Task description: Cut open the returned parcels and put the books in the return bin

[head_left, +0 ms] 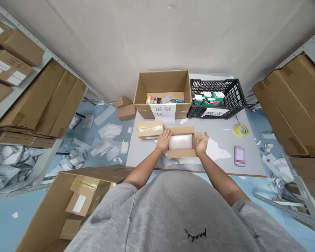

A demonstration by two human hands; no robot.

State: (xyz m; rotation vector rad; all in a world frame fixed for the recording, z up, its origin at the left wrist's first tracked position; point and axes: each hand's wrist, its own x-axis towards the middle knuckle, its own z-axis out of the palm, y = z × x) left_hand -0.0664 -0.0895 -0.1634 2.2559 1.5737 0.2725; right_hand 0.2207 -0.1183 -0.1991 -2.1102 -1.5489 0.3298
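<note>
Pale counter [140,154]: taped box [149,126] is shut, flapped box [182,153] still open; left hand [163,140] lies flat, can't tell right grip [201,145].

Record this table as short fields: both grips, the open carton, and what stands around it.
Left grip: on the open carton's left end
Right grip: at its right end flap
Inside carton: white contents
Left: closed, taped box
Behind: larger cardboard box with paper sign; black crate holding green-and-white boxes
Right: yellow tape roll
</note>
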